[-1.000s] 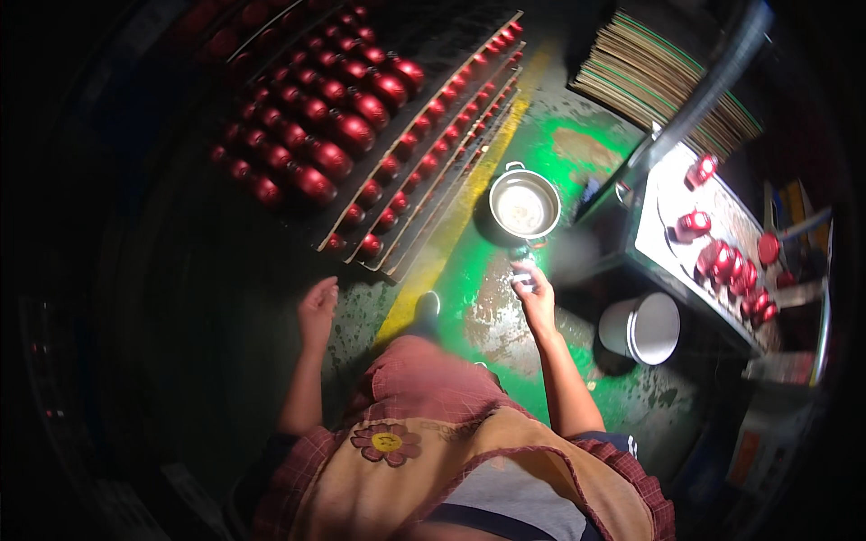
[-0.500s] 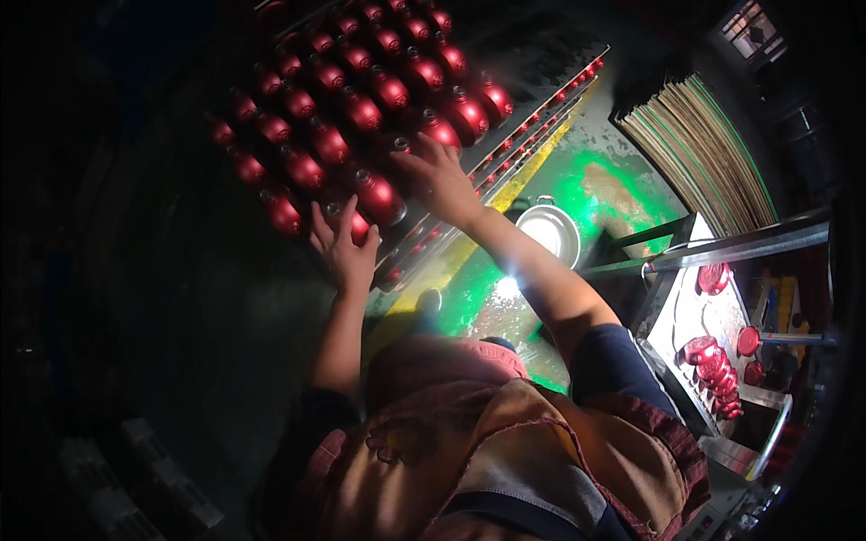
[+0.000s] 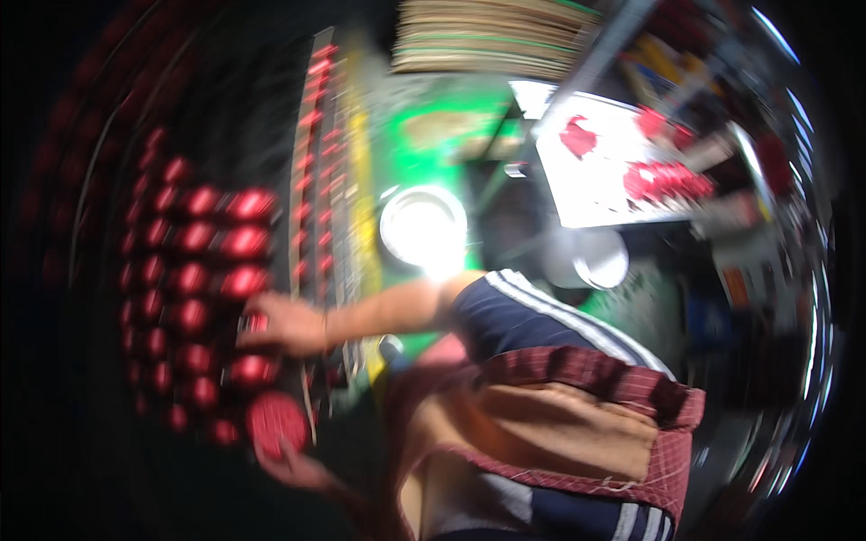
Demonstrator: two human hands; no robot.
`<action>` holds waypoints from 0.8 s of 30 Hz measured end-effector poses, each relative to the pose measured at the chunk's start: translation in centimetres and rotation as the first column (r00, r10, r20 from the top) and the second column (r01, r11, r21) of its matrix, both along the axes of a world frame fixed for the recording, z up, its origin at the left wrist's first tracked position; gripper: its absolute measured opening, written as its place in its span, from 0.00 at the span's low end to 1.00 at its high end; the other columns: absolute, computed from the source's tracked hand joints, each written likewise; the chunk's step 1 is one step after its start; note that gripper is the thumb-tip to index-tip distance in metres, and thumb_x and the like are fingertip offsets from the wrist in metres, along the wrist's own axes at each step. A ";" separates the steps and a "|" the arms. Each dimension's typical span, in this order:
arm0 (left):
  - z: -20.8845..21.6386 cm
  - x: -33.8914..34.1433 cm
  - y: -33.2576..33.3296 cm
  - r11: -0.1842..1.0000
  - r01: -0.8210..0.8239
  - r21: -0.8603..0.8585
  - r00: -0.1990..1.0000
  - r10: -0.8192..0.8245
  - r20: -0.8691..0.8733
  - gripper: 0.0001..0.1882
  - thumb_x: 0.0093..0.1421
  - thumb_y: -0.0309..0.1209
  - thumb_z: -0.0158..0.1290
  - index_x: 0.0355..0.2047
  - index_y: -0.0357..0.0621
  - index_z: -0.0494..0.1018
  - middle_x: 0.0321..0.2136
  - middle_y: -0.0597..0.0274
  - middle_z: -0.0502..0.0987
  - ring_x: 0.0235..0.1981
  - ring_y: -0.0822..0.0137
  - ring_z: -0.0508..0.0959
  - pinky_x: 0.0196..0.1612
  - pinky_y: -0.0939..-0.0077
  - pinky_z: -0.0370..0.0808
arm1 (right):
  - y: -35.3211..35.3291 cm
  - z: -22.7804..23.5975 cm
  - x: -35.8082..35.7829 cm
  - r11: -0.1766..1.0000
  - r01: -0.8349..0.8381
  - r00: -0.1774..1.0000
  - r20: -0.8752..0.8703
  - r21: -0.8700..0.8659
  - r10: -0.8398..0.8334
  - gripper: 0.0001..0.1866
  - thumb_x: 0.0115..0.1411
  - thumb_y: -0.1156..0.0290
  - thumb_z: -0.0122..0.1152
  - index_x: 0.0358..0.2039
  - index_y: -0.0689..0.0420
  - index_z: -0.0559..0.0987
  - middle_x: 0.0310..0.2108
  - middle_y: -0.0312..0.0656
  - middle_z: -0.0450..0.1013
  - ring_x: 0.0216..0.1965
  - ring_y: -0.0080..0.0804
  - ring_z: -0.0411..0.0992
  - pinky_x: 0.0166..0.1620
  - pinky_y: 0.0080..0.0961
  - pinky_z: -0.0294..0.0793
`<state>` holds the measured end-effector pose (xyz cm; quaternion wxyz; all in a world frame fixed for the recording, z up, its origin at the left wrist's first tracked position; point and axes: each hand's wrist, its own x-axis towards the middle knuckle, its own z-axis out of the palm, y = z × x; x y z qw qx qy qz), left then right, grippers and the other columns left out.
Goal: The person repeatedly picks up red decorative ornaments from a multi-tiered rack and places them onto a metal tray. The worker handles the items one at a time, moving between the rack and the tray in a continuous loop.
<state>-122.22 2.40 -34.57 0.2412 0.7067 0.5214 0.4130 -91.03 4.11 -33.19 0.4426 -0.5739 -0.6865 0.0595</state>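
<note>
Shiny red round pieces (image 3: 244, 281) stand in rows on a dark rack at my left. My left hand (image 3: 293, 467) is closed at the lower edge of a larger-looking red round piece (image 3: 275, 422), its flat face turned up at the near corner of the rows. Farther up, my right hand (image 3: 289, 326) reaches over the rack with its fingers curled round another red round piece (image 3: 256, 321), which shows partly between them. Motion blur smears both hands, and the fingertips are hard to make out.
Long rails (image 3: 311, 162) with small red spots run beside the rows. A white basin (image 3: 424, 225) sits on the green-lit floor. Stacked boards (image 3: 492, 36) stand at the back. More red pieces lie on a bright white panel (image 3: 586, 194) at the right, near a metal bar.
My view has swung to the right, so the rack now lies farther left and the white panel nearer the middle. The left hand has closed on a red round piece. Blur has increased.
</note>
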 end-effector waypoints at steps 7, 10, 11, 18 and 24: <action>-1.6 7.7 -2.4 0.449 0.687 -0.572 0.591 0.115 0.799 0.33 0.64 0.33 0.52 0.67 0.36 0.57 0.63 0.46 0.64 0.60 0.48 0.68 0.56 0.57 0.71 | -15.6 1.7 11.1 0.952 0.190 0.540 -0.784 -0.241 -0.306 0.37 0.54 0.74 0.66 0.66 0.49 0.67 0.60 0.46 0.66 0.63 0.40 0.62 0.68 0.35 0.55; -0.3 15.8 -4.1 0.240 0.873 -0.424 0.322 0.369 0.872 0.34 0.65 0.33 0.50 0.68 0.35 0.54 0.63 0.47 0.63 0.59 0.48 0.68 0.52 0.60 0.74 | -19.9 1.2 16.6 0.980 0.195 -0.149 -0.989 -0.049 -0.020 0.34 0.58 0.72 0.62 0.66 0.57 0.65 0.61 0.43 0.68 0.62 0.37 0.67 0.68 0.35 0.60; -0.1 18.7 -4.7 0.249 0.900 -0.359 0.240 0.404 0.883 0.34 0.65 0.33 0.49 0.69 0.35 0.53 0.63 0.48 0.63 0.59 0.48 0.68 0.51 0.61 0.75 | -21.3 0.6 18.6 0.976 0.196 -0.243 -0.959 0.097 0.144 0.32 0.59 0.70 0.62 0.64 0.59 0.66 0.61 0.43 0.68 0.61 0.36 0.67 0.66 0.36 0.64; -7.4 41.3 -6.6 -0.048 0.979 0.197 -0.095 0.753 0.651 0.45 0.54 0.54 0.58 0.68 0.52 0.58 0.63 0.46 0.62 0.53 0.49 0.73 0.44 0.61 0.78 | -24.5 -3.3 30.7 0.995 0.102 -0.066 -0.998 -0.014 -0.007 0.19 0.69 0.67 0.47 0.57 0.58 0.72 0.53 0.50 0.74 0.53 0.44 0.75 0.57 0.45 0.76; -8.5 49.8 -6.2 -0.095 0.979 0.183 -0.031 0.810 0.586 0.47 0.48 0.55 0.64 0.66 0.53 0.62 0.62 0.44 0.63 0.51 0.49 0.74 0.41 0.59 0.82 | -22.6 -2.4 36.2 0.863 0.054 -0.840 -0.444 0.502 0.311 0.24 0.71 0.52 0.37 0.61 0.47 0.71 0.61 0.46 0.68 0.56 0.53 0.69 0.58 0.53 0.72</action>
